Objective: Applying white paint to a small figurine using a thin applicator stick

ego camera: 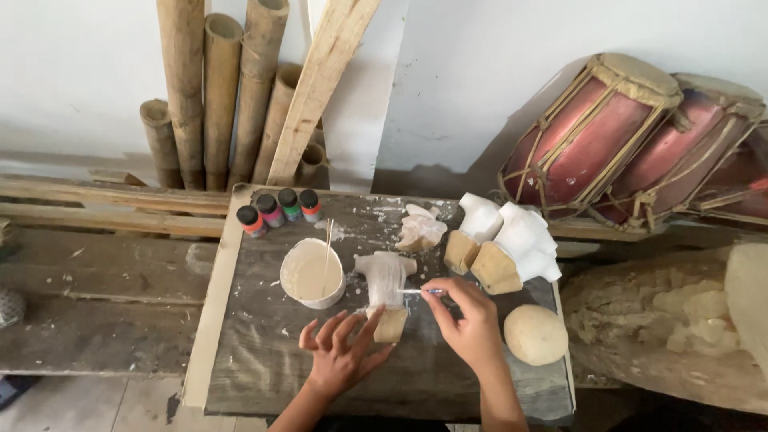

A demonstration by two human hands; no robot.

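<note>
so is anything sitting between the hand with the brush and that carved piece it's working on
Nothing visible does. The right hand holds a thin brush whose tip already reaches the carved piece. The left hand steadies its base, and the cup of white paint stands off to the left.

The left hand [340, 356] hides the carving's [386, 292] lower left, the brush [416, 291] is too thin to make out, and the right edge crops the drums [640, 136].
</note>
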